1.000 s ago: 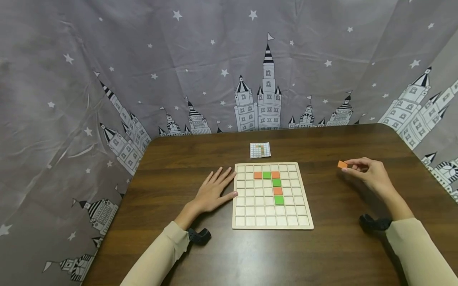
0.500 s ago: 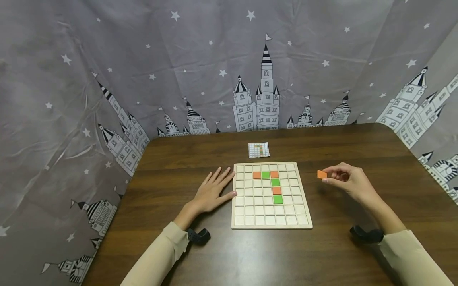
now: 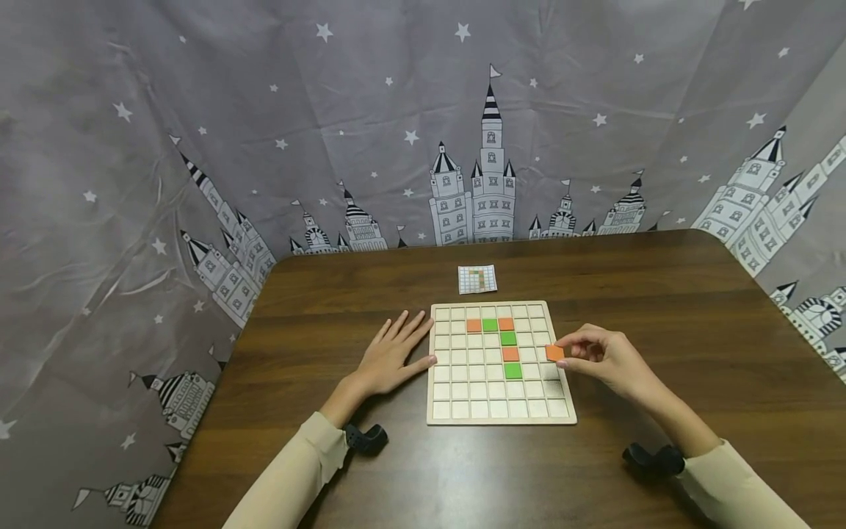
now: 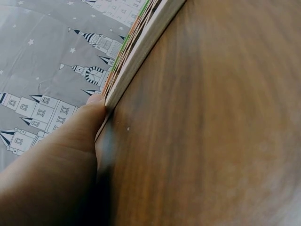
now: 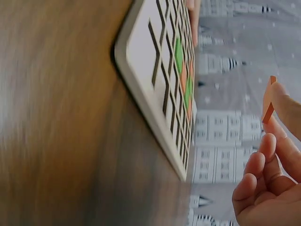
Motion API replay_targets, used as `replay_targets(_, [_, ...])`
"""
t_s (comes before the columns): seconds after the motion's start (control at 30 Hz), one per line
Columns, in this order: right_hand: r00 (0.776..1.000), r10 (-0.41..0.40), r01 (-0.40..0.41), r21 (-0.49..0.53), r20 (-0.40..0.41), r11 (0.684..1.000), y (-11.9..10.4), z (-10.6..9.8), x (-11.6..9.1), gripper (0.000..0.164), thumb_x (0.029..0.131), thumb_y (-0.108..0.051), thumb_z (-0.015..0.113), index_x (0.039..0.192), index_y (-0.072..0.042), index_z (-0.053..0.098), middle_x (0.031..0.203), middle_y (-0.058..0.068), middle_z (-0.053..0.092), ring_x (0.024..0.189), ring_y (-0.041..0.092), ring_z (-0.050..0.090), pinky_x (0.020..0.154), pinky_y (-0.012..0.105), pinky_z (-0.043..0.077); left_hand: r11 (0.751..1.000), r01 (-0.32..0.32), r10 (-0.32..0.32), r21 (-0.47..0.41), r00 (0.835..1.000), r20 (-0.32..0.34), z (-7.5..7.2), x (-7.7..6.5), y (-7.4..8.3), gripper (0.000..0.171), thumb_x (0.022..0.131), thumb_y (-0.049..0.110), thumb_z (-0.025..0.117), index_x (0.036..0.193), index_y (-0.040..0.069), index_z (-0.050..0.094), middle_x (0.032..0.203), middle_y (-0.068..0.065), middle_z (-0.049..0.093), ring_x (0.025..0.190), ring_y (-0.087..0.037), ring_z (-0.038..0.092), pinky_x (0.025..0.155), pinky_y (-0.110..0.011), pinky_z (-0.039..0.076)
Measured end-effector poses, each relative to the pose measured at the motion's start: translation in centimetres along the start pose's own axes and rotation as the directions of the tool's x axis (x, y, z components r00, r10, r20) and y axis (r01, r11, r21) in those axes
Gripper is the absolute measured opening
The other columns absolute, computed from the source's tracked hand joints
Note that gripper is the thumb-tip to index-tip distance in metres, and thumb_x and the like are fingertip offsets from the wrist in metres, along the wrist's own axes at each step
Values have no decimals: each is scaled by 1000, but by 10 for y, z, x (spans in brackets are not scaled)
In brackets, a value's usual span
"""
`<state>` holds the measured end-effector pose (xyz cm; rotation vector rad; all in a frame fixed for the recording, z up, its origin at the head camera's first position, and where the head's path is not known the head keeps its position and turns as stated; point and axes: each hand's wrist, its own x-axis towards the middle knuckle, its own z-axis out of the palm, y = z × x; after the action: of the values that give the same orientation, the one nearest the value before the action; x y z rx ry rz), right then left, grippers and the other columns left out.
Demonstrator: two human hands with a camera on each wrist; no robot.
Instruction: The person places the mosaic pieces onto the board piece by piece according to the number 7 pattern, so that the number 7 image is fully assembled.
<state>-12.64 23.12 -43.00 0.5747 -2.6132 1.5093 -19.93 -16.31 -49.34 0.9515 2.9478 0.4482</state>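
Observation:
My right hand [image 3: 609, 360] pinches an orange square tile [image 3: 554, 353] between thumb and fingers, over the right edge of a pale wooden grid board [image 3: 463, 416]. In the right wrist view the orange tile [image 5: 268, 100] is seen nearly edge-on, raised above the board. My left hand [image 3: 391, 356] lies flat on the table with fingers spread, its fingertips and thumb touching the board's left edge. Orange and green tiles sit in the board's cells: a row of three, with green [image 3: 489, 325] in the middle, then a column running down to a green tile [image 3: 512, 371].
A small printed card [image 3: 477, 279] with a coloured grid pattern lies behind the board. The brown wooden table [image 3: 344, 286] extends all round. A grey curtain [image 3: 370, 110] with castles and stars hangs behind it.
My right hand has carried the orange tile leftward and nearer, from the table's right side to the board's right edge. The left hand and the placed tiles stay where they were.

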Motion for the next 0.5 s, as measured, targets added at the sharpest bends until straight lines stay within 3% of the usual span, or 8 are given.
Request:
replay_targets(0.23, [998,13,-16,53,62,998,-8,22,2,22,80,-5,84,99,0,75,79,2,54,67,10,46,55,21,38,1000,-1,1,1,1000,-3,-1,0,1,73,100,59,44,161,23,24,165,-4,18,152,-31,9,120,-54,5])
replay_targets(0.5, [994,5,-13,75,106,997,-2,42,4,21,80,-7,84,98,-2,76,76,-2,53,68,9,47,56,21,39,1000,4,-4,2,1000,7,-1,0,1,74,100,60,44,161,23,23,166,-3,16,152,-30,8,120,-52,4])
